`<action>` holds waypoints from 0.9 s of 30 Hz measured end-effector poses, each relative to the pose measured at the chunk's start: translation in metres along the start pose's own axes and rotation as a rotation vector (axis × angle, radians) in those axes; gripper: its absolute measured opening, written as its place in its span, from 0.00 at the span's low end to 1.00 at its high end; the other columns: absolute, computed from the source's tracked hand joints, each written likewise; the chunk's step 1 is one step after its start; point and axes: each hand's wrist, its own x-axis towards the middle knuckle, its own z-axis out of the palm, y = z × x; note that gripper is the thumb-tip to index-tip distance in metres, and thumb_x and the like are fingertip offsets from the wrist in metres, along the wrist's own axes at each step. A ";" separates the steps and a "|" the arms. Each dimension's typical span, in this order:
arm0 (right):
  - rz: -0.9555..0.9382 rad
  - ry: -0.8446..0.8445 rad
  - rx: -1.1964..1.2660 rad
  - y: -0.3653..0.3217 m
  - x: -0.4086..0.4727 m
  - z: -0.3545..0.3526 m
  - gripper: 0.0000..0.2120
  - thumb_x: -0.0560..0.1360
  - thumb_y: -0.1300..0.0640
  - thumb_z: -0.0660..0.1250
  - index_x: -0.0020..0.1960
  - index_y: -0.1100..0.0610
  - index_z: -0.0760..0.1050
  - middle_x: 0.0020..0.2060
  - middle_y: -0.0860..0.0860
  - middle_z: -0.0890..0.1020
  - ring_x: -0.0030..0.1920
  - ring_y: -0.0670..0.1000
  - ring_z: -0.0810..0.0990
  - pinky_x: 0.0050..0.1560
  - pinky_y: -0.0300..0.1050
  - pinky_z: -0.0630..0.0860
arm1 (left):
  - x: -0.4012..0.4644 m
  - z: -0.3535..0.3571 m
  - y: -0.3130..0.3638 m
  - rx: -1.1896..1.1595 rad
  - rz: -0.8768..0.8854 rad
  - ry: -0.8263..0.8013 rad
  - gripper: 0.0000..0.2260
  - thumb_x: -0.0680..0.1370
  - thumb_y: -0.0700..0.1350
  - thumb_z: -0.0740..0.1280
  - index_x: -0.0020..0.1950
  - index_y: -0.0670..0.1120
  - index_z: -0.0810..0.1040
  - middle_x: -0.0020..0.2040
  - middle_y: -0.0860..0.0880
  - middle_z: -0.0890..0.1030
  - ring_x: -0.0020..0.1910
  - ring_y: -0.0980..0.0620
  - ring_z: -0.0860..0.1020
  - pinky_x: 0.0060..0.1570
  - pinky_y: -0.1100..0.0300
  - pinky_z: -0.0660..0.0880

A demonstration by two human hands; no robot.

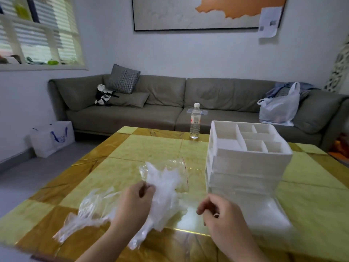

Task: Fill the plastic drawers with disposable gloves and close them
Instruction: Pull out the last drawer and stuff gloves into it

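A white plastic drawer unit [247, 163] stands on the right of the table, its top tray split into compartments. Its lowest drawer [264, 210] is pulled out toward me. A heap of clear disposable gloves [166, 188] lies at the table's middle, partly on a clear zip bag [179, 165]. More loose gloves [88, 214] trail to the left. My left hand [134, 205] pinches the heap of gloves between thumb and fingers. My right hand [219, 212] hovers just left of the pulled-out drawer with its fingers curled; I see nothing in it.
The table [151, 148] has yellow and amber tiles. A water bottle [195, 121] stands at its far edge. Behind it runs a grey sofa [160, 103] with a cushion and a white plastic bag [279, 108]. A white box [52, 138] sits on the floor at left.
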 end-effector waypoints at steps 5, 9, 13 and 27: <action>0.113 -0.249 0.282 -0.013 0.000 0.032 0.14 0.71 0.45 0.73 0.55 0.43 0.79 0.50 0.45 0.86 0.50 0.47 0.86 0.55 0.53 0.84 | -0.012 0.010 -0.008 -0.238 -0.047 -0.031 0.11 0.82 0.47 0.68 0.42 0.45 0.83 0.29 0.52 0.73 0.28 0.55 0.69 0.32 0.57 0.65; 0.062 -0.385 0.349 -0.026 0.002 0.037 0.27 0.71 0.41 0.80 0.67 0.39 0.74 0.58 0.41 0.85 0.58 0.45 0.85 0.60 0.49 0.82 | -0.014 0.014 -0.002 -0.423 -0.114 -0.078 0.08 0.82 0.44 0.69 0.46 0.46 0.86 0.37 0.49 0.83 0.35 0.55 0.79 0.38 0.59 0.73; 0.059 -0.319 0.290 -0.026 0.005 0.043 0.23 0.77 0.43 0.76 0.69 0.40 0.74 0.57 0.40 0.86 0.57 0.43 0.85 0.61 0.50 0.82 | -0.014 0.017 -0.003 -0.553 -0.210 -0.127 0.08 0.83 0.42 0.67 0.49 0.45 0.86 0.41 0.45 0.86 0.40 0.48 0.85 0.43 0.51 0.80; 0.290 -0.068 0.810 -0.016 0.020 0.038 0.19 0.87 0.57 0.58 0.62 0.75 0.73 0.48 0.65 0.86 0.39 0.61 0.83 0.33 0.51 0.77 | -0.011 0.016 0.004 -0.643 -0.471 -0.236 0.20 0.82 0.55 0.66 0.52 0.37 0.83 0.44 0.42 0.87 0.42 0.42 0.85 0.41 0.50 0.79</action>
